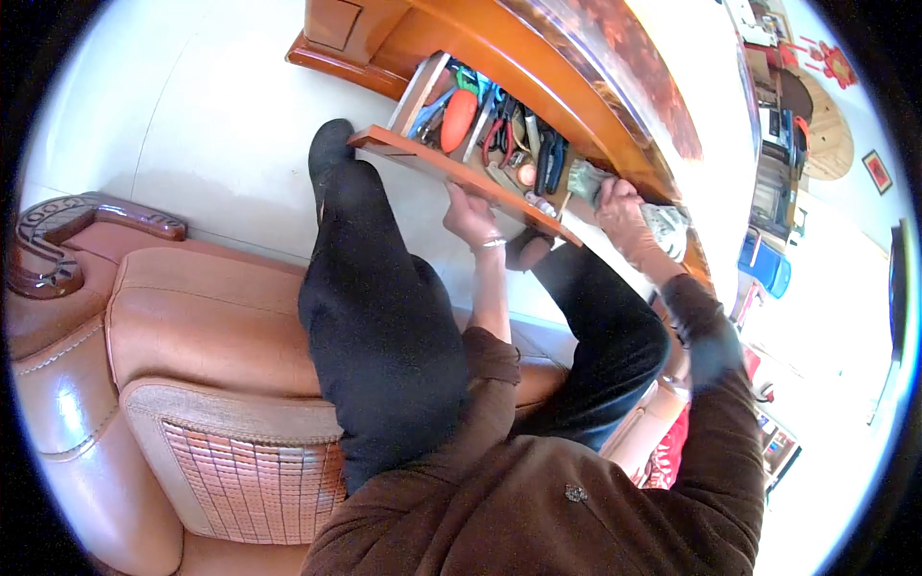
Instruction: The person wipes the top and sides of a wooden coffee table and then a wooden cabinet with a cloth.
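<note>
A wooden drawer [411, 150] stands pulled out of the brown table. My left hand [471, 217] is closed against the outside of the drawer front; its fingertips are partly hidden. At the drawer's right end, my right hand [622, 205] has its fingers curled on a crumpled clear plastic bag [585, 180]. A whitish patterned bag [666, 230] lies beside that wrist. Inside the drawer are an orange oval object [460, 121], red-handled pliers [496, 140], dark blue-handled tools [550, 163] and a small round pinkish-orange item [525, 174]. A divider splits the drawer.
The table's glossy curved edge [576, 91] rises just beyond the drawer. My knees and black trousers [384, 317] are on the near side. A tan leather sofa [211, 298] is behind and left; a blue bin [765, 263] stands at the right.
</note>
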`<state>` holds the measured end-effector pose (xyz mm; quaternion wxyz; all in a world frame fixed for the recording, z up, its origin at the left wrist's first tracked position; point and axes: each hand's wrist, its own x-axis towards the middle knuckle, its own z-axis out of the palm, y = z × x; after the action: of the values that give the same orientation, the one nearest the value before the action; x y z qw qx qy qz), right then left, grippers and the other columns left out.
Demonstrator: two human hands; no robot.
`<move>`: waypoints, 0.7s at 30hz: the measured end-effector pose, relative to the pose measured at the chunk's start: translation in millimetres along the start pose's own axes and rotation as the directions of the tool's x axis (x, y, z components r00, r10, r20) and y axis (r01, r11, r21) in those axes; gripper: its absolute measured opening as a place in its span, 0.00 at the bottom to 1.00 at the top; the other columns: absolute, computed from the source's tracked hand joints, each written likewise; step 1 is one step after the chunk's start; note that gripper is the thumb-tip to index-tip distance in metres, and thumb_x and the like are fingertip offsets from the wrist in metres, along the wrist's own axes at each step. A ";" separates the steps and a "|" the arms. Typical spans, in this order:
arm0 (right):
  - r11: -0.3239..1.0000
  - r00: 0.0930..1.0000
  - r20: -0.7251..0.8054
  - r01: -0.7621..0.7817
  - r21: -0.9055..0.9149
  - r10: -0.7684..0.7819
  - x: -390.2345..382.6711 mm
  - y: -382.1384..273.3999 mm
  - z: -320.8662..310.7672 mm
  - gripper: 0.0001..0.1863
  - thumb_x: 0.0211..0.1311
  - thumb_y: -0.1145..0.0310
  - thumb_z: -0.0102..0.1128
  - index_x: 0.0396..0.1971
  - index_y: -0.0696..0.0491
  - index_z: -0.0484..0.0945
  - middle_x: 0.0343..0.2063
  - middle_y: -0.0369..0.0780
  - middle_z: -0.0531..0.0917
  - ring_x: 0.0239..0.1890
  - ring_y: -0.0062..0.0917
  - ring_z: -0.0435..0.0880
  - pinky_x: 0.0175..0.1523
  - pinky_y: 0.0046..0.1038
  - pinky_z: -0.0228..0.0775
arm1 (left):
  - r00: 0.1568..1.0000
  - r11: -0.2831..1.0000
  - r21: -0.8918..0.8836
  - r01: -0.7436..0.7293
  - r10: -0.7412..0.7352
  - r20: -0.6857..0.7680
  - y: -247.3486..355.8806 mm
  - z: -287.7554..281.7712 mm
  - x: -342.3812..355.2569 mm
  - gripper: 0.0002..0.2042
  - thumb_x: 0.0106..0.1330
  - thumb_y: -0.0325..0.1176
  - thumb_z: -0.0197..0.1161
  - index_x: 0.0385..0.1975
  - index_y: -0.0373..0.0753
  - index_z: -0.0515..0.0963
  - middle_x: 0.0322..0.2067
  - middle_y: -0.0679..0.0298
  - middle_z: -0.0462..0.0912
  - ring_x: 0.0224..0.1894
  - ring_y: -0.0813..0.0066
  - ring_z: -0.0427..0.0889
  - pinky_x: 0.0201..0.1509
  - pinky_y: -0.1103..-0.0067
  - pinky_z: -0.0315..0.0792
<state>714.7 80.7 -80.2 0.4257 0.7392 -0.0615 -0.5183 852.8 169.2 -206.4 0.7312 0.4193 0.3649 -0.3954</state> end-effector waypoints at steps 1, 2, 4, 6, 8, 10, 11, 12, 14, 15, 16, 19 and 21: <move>0.991 0.993 0.098 -0.077 0.110 0.067 -0.3 -5.8 5.4 0.11 0.49 0.68 0.52 0.29 0.57 0.79 0.31 0.43 0.70 0.33 0.33 0.71 0.21 0.32 0.71 | 1.000 1.000 0.004 0.012 -0.012 0.007 -1.0 1.3 -2.0 0.27 0.63 0.51 0.52 0.04 0.49 0.51 0.06 0.75 0.52 0.09 0.85 0.50 0.12 0.83 0.42; 0.964 0.971 0.204 -0.165 0.208 0.122 -4.3 -9.7 12.5 0.10 0.49 0.69 0.52 0.28 0.58 0.79 0.32 0.43 0.71 0.33 0.34 0.72 0.23 0.32 0.72 | 0.999 0.999 0.026 0.046 -0.046 -0.018 -2.5 2.6 -4.8 0.27 0.62 0.51 0.52 0.04 0.49 0.51 0.06 0.75 0.52 0.09 0.85 0.50 0.12 0.83 0.42; 0.884 0.979 0.173 -0.175 0.433 0.109 -9.8 0.4 6.8 0.10 0.48 0.71 0.53 0.29 0.59 0.78 0.33 0.44 0.71 0.34 0.34 0.72 0.26 0.32 0.74 | 0.997 0.998 0.038 0.058 -0.056 -0.049 -1.8 0.8 3.0 0.27 0.62 0.51 0.52 0.04 0.49 0.52 0.06 0.75 0.52 0.09 0.85 0.49 0.12 0.83 0.42; 0.720 0.974 0.188 -0.220 0.659 0.126 -23.8 15.2 -12.4 0.14 0.43 0.75 0.54 0.35 0.58 0.74 0.35 0.45 0.70 0.35 0.36 0.73 0.34 0.30 0.75 | 1.000 1.000 0.010 0.005 -0.005 -0.010 -5.3 -3.5 8.0 0.27 0.61 0.52 0.52 0.04 0.48 0.52 0.06 0.74 0.53 0.09 0.84 0.50 0.12 0.84 0.43; 0.680 0.967 0.116 -0.244 0.691 0.228 -38.6 34.5 -43.1 0.17 0.41 0.75 0.55 0.37 0.57 0.73 0.35 0.45 0.70 0.36 0.36 0.73 0.34 0.31 0.75 | 1.000 1.000 0.002 -0.010 0.010 -0.019 -8.6 -3.9 10.2 0.28 0.61 0.53 0.52 0.04 0.48 0.52 0.06 0.74 0.53 0.09 0.84 0.50 0.12 0.84 0.43; 0.609 0.932 0.053 -0.276 0.743 0.358 -42.6 42.7 -62.7 0.25 0.36 0.74 0.60 0.42 0.54 0.70 0.37 0.44 0.69 0.35 0.37 0.73 0.34 0.33 0.74 | 1.000 1.000 -0.001 -0.018 0.018 -0.020 -10.8 -3.8 8.6 0.28 0.61 0.53 0.52 0.04 0.48 0.52 0.06 0.74 0.53 0.09 0.84 0.50 0.12 0.84 0.43; 0.574 0.917 0.003 -0.253 0.779 0.399 -42.3 46.7 -74.9 0.29 0.34 0.73 0.62 0.45 0.54 0.69 0.38 0.44 0.68 0.37 0.38 0.73 0.35 0.33 0.74 | 1.000 1.000 0.011 -0.012 0.012 -0.028 -10.9 -4.2 8.4 0.28 0.61 0.53 0.52 0.04 0.48 0.52 0.06 0.74 0.54 0.09 0.83 0.51 0.12 0.84 0.44; 0.495 0.888 -0.024 -0.232 0.837 0.458 -40.3 46.4 -75.8 0.28 0.36 0.71 0.61 0.45 0.54 0.69 0.37 0.44 0.69 0.38 0.39 0.73 0.35 0.34 0.73 | 0.999 1.000 0.017 -0.010 0.010 -0.034 -9.9 -3.4 10.5 0.28 0.61 0.52 0.52 0.04 0.48 0.52 0.06 0.73 0.54 0.09 0.83 0.51 0.12 0.83 0.44; 0.267 0.828 0.079 -0.267 0.926 0.555 -34.0 34.2 -72.6 0.27 0.39 0.69 0.61 0.46 0.54 0.70 0.38 0.46 0.70 0.41 0.41 0.73 0.39 0.36 0.72 | 1.000 1.000 0.013 0.002 -0.001 -0.022 -4.4 -7.8 14.6 0.28 0.62 0.52 0.52 0.04 0.47 0.52 0.05 0.73 0.54 0.09 0.83 0.51 0.11 0.83 0.45; 0.125 0.791 0.213 -0.341 0.932 0.574 -35.5 27.2 -64.3 0.27 0.39 0.68 0.62 0.46 0.55 0.71 0.40 0.48 0.71 0.42 0.43 0.73 0.43 0.38 0.70 | 0.999 1.000 0.006 0.030 -0.030 -0.014 -5.4 -6.4 11.3 0.28 0.62 0.52 0.52 0.03 0.47 0.53 0.05 0.73 0.54 0.08 0.83 0.51 0.11 0.84 0.46; -0.016 0.716 0.332 -0.409 0.913 0.614 -38.5 17.4 -50.7 0.22 0.44 0.71 0.59 0.44 0.57 0.72 0.37 0.49 0.75 0.38 0.39 0.77 0.43 0.33 0.70 | 0.998 0.997 0.041 0.062 -0.061 -0.020 -1.2 -1.4 1.9 0.28 0.62 0.52 0.52 0.03 0.47 0.53 0.05 0.73 0.54 0.08 0.82 0.51 0.11 0.83 0.47; -0.973 0.466 0.881 -0.157 0.171 0.079 -29.0 4.3 -31.0 0.18 0.48 0.73 0.56 0.42 0.59 0.74 0.39 0.45 0.79 0.37 0.31 0.80 0.43 0.31 0.72 | 0.999 0.997 0.068 0.027 -0.025 -0.026 0.0 -3.8 5.6 0.28 0.62 0.52 0.51 0.03 0.47 0.53 0.05 0.73 0.53 0.08 0.82 0.51 0.11 0.83 0.47; -0.936 0.517 0.851 0.245 -0.253 -0.095 -22.0 -23.5 8.2 0.17 0.51 0.73 0.54 0.44 0.59 0.73 0.39 0.44 0.79 0.40 0.35 0.79 0.47 0.36 0.73 | 0.999 0.998 0.055 0.042 -0.043 0.004 -4.8 -2.3 -2.5 0.28 0.62 0.52 0.51 0.04 0.48 0.52 0.05 0.73 0.53 0.09 0.82 0.51 0.11 0.83 0.46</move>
<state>689.7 102.6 -81.6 0.4485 -0.2278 0.7746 -0.3832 847.0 170.3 -206.7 0.7119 0.4301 0.3608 -0.4218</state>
